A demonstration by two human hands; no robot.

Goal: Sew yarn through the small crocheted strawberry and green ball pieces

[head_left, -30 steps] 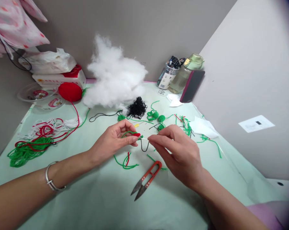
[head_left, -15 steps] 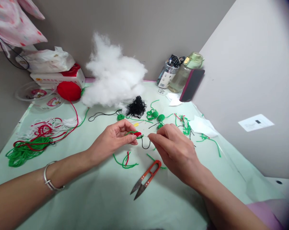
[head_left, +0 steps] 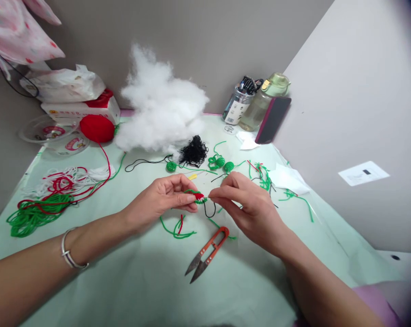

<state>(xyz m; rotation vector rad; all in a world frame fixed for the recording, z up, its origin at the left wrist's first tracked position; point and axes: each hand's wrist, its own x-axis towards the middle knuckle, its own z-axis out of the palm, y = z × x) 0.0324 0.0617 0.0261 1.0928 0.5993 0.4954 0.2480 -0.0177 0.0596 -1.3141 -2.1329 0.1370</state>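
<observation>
My left hand (head_left: 173,194) pinches a small red and green crocheted piece (head_left: 199,196) between thumb and fingers, above the table. My right hand (head_left: 244,200) is closed in a pinch on a thin needle (head_left: 209,197), its tip at the piece's right edge. A loop of black thread (head_left: 210,214) hangs below, between the hands. Orange-handled thread snips (head_left: 210,252) lie on the table under my right hand. Green yarn scraps (head_left: 178,231) with a bit of red lie to their left. Beyond the hands are small green crocheted balls (head_left: 228,166) and a black yarn tangle (head_left: 194,151).
White stuffing (head_left: 164,109) is heaped at the back. To the left are a red yarn ball (head_left: 96,128), green yarn (head_left: 40,215) and plastic tubs (head_left: 47,131). A pen jar (head_left: 237,106), a bottle (head_left: 256,111) and a phone (head_left: 273,120) stand at the back right.
My right hand has shifted slightly left and down, bringing the needle closer against the crocheted piece. The black loop hangs a little lower and to the right. My left hand keeps its hold.
</observation>
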